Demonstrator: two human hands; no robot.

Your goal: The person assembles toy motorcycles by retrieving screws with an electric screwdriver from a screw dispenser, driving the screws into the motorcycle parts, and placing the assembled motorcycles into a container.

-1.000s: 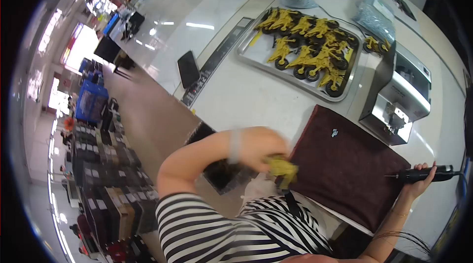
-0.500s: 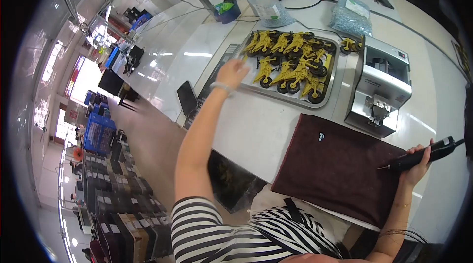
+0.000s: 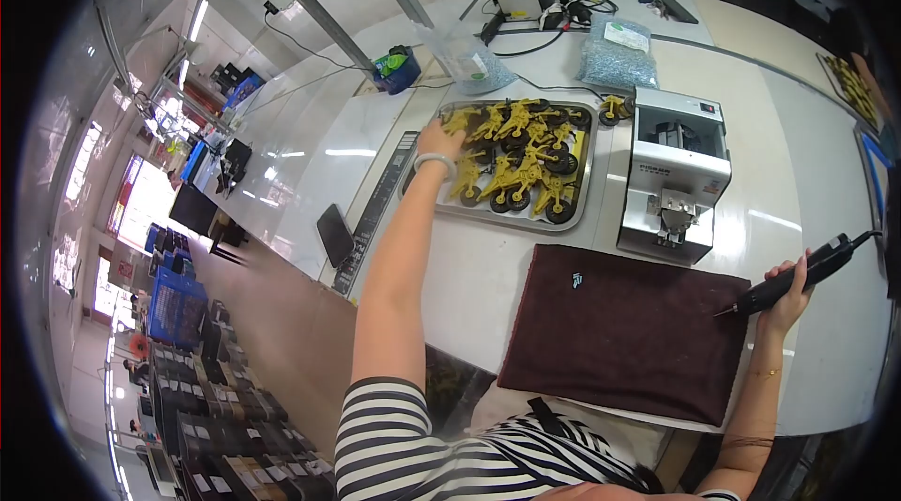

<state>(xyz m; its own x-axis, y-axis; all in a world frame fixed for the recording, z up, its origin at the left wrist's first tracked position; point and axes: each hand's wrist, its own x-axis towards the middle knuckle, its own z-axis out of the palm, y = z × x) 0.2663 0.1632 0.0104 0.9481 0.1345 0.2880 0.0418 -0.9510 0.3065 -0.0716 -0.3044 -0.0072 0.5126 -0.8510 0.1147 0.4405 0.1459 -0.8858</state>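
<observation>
1. Probably, each of the yellow pieces point(image 3: 532, 164) is light and stiff, with slender arms that could snag on a neighbour or bend if squeezed hard.
2. The yellow body looks the surest place to take hold; a dark wheel may roll under the fingers.
3. They lie crowded together in a metal tray point(image 3: 511, 221) on the worktop point(image 3: 460, 280), beyond a dark cloth point(image 3: 629, 332).
4. At the tray's left side, the left hand point(image 3: 439, 139) has its fingers at the far-left piece point(image 3: 457, 119); how far this grip is open, or whether it has hold, I cannot tell.
5. By contrast, the right hand point(image 3: 786, 300) wraps its grip around a black powered driver point(image 3: 798, 278), bit over the cloth's right edge.
</observation>
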